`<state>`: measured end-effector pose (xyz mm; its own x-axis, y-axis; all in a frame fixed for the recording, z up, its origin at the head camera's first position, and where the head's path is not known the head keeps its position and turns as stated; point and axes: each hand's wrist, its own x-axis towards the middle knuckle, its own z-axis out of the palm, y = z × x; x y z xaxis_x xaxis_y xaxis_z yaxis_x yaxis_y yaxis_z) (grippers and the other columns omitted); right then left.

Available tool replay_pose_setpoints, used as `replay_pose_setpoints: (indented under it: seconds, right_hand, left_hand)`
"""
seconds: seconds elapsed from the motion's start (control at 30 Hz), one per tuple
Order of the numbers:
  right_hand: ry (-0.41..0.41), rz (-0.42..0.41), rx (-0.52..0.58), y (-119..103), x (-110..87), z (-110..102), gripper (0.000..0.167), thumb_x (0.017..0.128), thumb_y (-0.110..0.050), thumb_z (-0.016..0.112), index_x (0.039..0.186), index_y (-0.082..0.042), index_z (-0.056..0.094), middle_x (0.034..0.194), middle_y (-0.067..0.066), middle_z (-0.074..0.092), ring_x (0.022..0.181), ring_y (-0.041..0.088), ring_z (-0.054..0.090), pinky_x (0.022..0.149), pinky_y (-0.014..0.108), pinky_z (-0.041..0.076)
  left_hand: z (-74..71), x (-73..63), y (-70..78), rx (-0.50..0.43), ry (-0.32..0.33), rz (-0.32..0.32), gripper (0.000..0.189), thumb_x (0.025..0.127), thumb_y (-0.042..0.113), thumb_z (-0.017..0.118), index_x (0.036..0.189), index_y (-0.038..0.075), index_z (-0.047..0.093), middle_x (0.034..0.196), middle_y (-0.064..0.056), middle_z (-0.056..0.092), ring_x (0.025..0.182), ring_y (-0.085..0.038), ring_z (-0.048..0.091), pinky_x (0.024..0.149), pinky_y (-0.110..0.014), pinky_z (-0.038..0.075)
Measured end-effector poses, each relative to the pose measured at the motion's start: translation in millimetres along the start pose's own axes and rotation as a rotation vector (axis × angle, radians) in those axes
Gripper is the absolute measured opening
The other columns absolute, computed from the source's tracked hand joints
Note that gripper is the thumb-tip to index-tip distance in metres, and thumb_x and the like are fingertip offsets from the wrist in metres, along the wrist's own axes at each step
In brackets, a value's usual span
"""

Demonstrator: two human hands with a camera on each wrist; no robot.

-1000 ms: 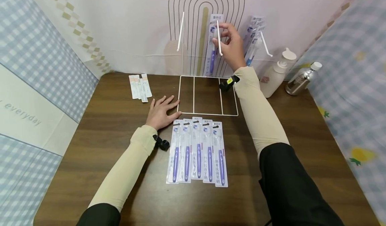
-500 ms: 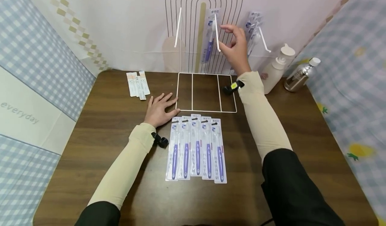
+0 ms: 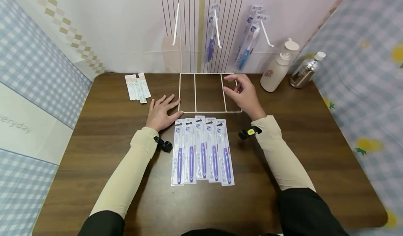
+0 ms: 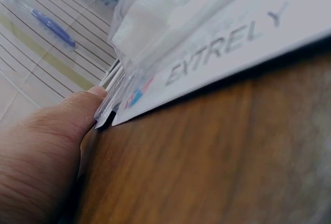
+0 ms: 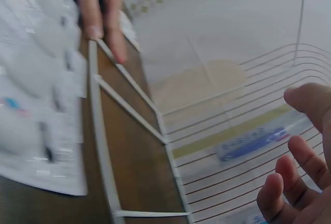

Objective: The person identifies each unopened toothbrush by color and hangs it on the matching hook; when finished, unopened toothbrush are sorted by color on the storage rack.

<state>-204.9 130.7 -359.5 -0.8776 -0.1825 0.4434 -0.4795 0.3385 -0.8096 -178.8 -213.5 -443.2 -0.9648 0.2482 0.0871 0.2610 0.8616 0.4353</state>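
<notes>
My left hand (image 3: 162, 113) lies on the table with fingers spread, its fingertips at the left side of a white wire rack's base (image 3: 207, 112). My right hand (image 3: 245, 95) hovers over the base's right part, holding nothing, thumb and forefinger apart and fingers loosely bent. From the rack's middle hook (image 3: 217, 29) hangs a purple packaged toothbrush (image 3: 211, 45), also seen beyond my right fingers in the right wrist view. Below the base, several purple packaged toothbrushes (image 3: 203, 159) lie side by side, close to my left thumb.
On the right hook (image 3: 266, 34) hang blue packaged toothbrushes (image 3: 245, 56). The left hook (image 3: 176, 24) is bare. A white pump bottle (image 3: 274, 73) and a silver bottle (image 3: 303, 75) stand back right. Small flat packets (image 3: 137, 88) lie back left.
My right hand has let go of the hanging toothbrush pack and come down toward the rack's base. The pack stays on the middle hook. My left hand keeps its place on the table.
</notes>
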Motion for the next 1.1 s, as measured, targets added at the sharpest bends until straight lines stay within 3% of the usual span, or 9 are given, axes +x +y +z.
replay_pose_setpoints:
  seconds: [0.27,0.43,0.57,0.8,1.1]
  right_hand:
    - [-0.235,0.102,-0.12,14.2,-48.5,2.3,0.033,0.097,-0.021,0.08,0.128,-0.01,0.076,0.12,0.011,0.064,0.07,0.021,0.052,0.062,0.027,0.046]
    - [-0.384,0.158,-0.234,16.6,-79.4,-1.8,0.037,0.095,-0.024,0.082,0.129,-0.01,0.077,0.118,0.011,0.065,0.085,0.026,0.054,0.072,0.035,0.046]
    - [-0.454,0.204,-0.352,16.9,-97.9,-2.0,0.047,0.091,-0.031,0.087,0.133,-0.013,0.076,0.118,0.013,0.061,0.096,0.03,0.052,0.084,0.043,0.044]
    - [-0.413,0.197,-0.398,21.8,-106.3,6.6,0.051,0.087,-0.04,0.088,0.132,-0.02,0.078,0.125,0.015,0.056,0.111,0.035,0.048,0.1,0.057,0.034]
    - [-0.368,0.195,-0.294,26.1,-115.6,1.3,0.041,0.088,-0.031,0.089,0.126,-0.015,0.08,0.136,0.016,0.06,0.121,0.036,0.049,0.104,0.055,0.037]
  left_hand:
    - [-0.6,-0.4,-1.3,-0.017,0.003,-0.003,0.064,0.102,0.057,0.062,0.159,0.031,0.051,0.17,0.0,0.035,0.16,-0.032,0.022,0.127,-0.062,-0.003]
    - [-0.4,-0.9,-1.4,-0.022,0.002,-0.007,0.063,0.102,0.056,0.062,0.159,0.031,0.051,0.171,0.001,0.035,0.16,-0.031,0.021,0.127,-0.061,-0.004]
    - [-3.1,0.8,-1.5,-0.019,-0.011,-0.003,0.065,0.102,0.058,0.061,0.16,0.031,0.05,0.171,0.001,0.033,0.161,-0.031,0.02,0.127,-0.06,-0.006]
    - [-12.1,4.5,-2.9,0.001,0.014,0.002,0.066,0.101,0.058,0.063,0.16,0.031,0.05,0.171,-0.001,0.034,0.16,-0.032,0.021,0.127,-0.059,-0.006]
    - [-2.1,2.8,-2.2,-0.02,-0.002,0.003,0.066,0.101,0.059,0.062,0.16,0.031,0.05,0.171,-0.001,0.034,0.16,-0.032,0.021,0.127,-0.06,-0.006]
